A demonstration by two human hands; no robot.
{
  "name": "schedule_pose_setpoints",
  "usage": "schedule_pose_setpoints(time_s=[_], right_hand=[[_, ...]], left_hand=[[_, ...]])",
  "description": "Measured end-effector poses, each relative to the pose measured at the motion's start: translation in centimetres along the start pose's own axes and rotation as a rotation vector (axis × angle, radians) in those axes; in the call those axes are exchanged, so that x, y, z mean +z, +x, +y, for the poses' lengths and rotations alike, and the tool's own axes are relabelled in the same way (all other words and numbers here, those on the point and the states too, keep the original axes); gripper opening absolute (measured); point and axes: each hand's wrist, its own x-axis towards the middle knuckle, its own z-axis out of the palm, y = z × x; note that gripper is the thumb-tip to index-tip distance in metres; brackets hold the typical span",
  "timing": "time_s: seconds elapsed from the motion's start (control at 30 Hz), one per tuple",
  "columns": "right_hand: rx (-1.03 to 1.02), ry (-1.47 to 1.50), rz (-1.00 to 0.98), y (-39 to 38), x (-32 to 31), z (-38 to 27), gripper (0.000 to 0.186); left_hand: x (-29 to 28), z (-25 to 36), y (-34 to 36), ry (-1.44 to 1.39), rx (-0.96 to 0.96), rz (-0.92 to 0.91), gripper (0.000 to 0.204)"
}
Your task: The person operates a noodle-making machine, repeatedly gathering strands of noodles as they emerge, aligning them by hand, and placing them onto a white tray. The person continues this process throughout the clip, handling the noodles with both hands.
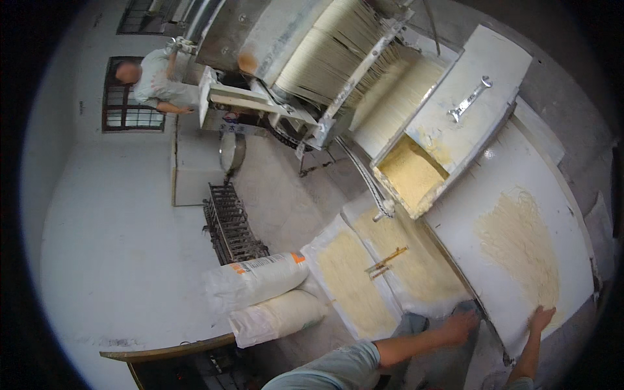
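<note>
A wide spread of pale yellow noodles (520, 234) lies on the white tabletop (455, 211) at the right. Its near end narrows to a bunch where my right hand (541, 318) closes on the strands, low over the table's near part. My left hand (459, 327) is beside the table's left edge, apart from the noodles; its fingers are smeared, and I make out nothing in them. Left of the table, two trays or sacks (354, 276) bear flat pale yellow layers, with a thin brown stick-like tool (387, 262) across them.
Above the table, a machine carries hanging noodle strands (325, 49). A metal box (416, 170) holds yellow meal, and a wrench (470, 99) lies on its lid. Full white sacks (257, 281) lie left, near a dark metal rack (233, 224). Another person (162, 81) stands by the machine.
</note>
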Motion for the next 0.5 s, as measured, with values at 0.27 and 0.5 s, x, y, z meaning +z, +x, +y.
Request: schedule_pose_setpoints(time_s=[0.27,0.5], right_hand=[[-0.511,0.228,-1.110,-14.4,-11.6,-22.9,0.049],[-0.892,0.186,-1.525,-25.4,-20.3,-36.1,0.032]], left_hand=[[-8.6,0.1,0.6,-0.230,0.452,0.612,0.096],[-16.4,2.7,-4.1,-0.354,0.609,0.340,0.065]])
